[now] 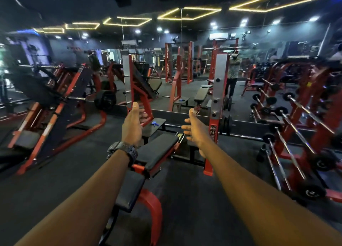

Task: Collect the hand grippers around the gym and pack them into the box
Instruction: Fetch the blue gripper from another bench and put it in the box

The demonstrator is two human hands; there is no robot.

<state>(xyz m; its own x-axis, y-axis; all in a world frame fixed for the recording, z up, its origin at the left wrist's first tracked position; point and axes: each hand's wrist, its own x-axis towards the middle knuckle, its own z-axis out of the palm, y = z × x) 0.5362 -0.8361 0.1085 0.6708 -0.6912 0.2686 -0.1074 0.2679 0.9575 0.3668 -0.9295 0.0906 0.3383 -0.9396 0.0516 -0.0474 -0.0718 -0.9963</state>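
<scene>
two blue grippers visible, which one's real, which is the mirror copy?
The real blue gripper lies on the black pad beside the left hand. The smaller one sits higher, beyond the mirror's bottom edge: a reflection.

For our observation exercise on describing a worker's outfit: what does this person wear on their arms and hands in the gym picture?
Both forearms are bare, with no sleeves in view and no gloves on either hand. The left hand has a chunky black digital wristwatch with a ridged strap at its wrist. The right hand and its wrist show nothing worn: no watch, band or ring can be made out.
</scene>
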